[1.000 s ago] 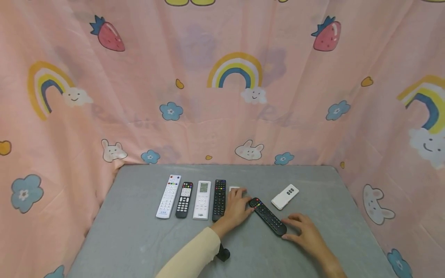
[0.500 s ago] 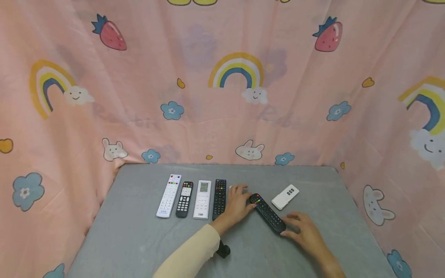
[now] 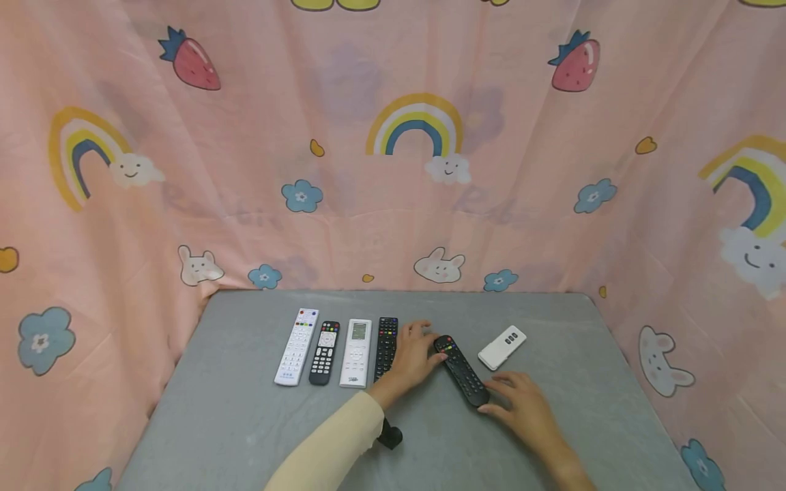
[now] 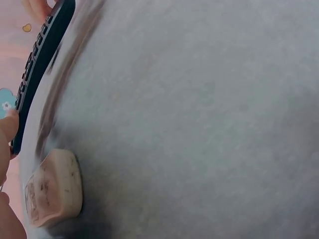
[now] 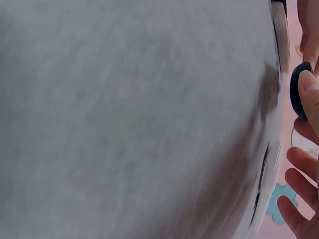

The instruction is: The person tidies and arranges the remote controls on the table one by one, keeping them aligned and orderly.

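Note:
A black remote control (image 3: 462,372) with colored buttons slants between my two hands in the head view. My left hand (image 3: 413,351) pinches its far end by thumb and fingers. At the near end, my right hand (image 3: 522,409) holds it between thumb and index finger, the other fingers spread in the right wrist view. That view shows the remote's rounded end above the tabletop. Under my left hand lies a pale remote (image 4: 60,186), hidden by the hand in the head view. A long black remote (image 3: 386,348) lies just left of that hand, its lower end partly covered by the wrist.
Left on the grey table (image 3: 245,436) lie a white remote (image 3: 297,346), a small black remote (image 3: 324,353) and a white remote with a display (image 3: 355,353), side by side. Another white remote (image 3: 502,347) rests at an angle on the right. A pink patterned curtain (image 3: 368,232) surrounds the table.
The black remote and my right hand have shifted left and slightly away from me, and the remote now points more straight ahead. My left hand has moved slightly left with it.

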### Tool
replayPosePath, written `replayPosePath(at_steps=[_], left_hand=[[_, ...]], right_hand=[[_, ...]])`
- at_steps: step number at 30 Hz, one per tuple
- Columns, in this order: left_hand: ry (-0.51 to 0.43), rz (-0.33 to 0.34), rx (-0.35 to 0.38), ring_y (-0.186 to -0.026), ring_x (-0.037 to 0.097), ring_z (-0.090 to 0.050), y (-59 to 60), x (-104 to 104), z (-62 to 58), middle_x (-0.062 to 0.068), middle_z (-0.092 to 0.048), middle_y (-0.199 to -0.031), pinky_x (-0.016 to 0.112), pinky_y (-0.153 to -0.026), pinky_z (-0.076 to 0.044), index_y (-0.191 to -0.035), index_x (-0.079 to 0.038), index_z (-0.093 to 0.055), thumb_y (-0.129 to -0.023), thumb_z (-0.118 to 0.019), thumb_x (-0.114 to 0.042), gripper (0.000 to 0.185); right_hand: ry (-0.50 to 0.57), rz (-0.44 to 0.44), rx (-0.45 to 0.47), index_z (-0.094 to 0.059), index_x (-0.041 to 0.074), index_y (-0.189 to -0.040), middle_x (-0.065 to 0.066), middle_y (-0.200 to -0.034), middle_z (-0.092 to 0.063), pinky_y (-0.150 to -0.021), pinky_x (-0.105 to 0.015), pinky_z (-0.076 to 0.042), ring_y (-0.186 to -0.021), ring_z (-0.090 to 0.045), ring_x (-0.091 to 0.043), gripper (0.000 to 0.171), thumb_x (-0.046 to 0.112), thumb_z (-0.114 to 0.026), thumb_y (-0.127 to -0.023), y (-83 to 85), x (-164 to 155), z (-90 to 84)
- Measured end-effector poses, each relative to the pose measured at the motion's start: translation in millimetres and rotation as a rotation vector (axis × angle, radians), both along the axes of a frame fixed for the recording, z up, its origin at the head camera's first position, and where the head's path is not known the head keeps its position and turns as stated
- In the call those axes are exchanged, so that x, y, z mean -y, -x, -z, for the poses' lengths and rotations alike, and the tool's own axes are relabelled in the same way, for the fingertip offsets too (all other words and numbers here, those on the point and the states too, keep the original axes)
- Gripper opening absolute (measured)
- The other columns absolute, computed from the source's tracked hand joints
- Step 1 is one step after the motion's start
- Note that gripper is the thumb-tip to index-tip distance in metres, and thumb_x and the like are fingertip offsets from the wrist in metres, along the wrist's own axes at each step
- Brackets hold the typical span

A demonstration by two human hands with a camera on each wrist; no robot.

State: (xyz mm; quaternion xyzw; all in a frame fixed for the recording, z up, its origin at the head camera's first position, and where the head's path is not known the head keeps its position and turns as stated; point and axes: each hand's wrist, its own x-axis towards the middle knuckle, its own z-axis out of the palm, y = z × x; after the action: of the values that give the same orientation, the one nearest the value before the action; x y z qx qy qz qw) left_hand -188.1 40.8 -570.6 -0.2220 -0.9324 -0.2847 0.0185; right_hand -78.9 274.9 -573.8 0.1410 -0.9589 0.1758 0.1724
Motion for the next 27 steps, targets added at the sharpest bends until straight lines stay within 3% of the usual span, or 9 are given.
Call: replayPosePath(at_steps=[6, 12, 27], left_hand=[[-0.016, 0.033, 0.002, -0.135, 0.033, -0.038, 8.1, 5.1, -5.0, 0.013, -0.045, -0.149, 0.056, -0.116, -0.03, -0.13, -0.011, -0.064, -0.091, -0.067, -0.04, 0.049], [0.046, 0.034, -0.006, -0.135, 0.031, -0.039, 15.7, 9.0, -6.9, 0.011, -0.044, -0.15, 0.053, -0.114, -0.033, -0.135, -0.016, -0.061, -0.094, -0.064, -0.04, 0.048], [0.055, 0.052, 0.066, -0.137, 0.035, -0.036, 28.7, 9.8, -7.9, 0.012, -0.04, -0.152, 0.057, -0.116, -0.029, -0.142, -0.015, -0.054, -0.099, -0.058, -0.03, 0.045]], right_hand=[[-0.046, -0.013, -0.036, -0.077, 0.018, -0.102, -0.002, -0.104, -0.069, -0.083, -0.046, -0.052, -0.096, -0.063, -0.023, 0.052, 0.048, -0.088, -0.06, 6.8, 15.6, -4.7], [-0.078, -0.024, -0.062, -0.077, 0.017, -0.099, -0.001, -0.103, -0.068, -0.082, -0.044, -0.053, -0.097, -0.063, -0.022, 0.053, 0.053, -0.086, -0.061, 15.6, 28.2, -4.0], [-0.087, 0.041, 0.03, -0.076, 0.015, -0.101, -0.001, -0.102, -0.066, -0.075, -0.04, -0.054, -0.092, -0.062, -0.02, 0.059, 0.06, -0.084, -0.064, 26.2, 57.5, -3.7]])
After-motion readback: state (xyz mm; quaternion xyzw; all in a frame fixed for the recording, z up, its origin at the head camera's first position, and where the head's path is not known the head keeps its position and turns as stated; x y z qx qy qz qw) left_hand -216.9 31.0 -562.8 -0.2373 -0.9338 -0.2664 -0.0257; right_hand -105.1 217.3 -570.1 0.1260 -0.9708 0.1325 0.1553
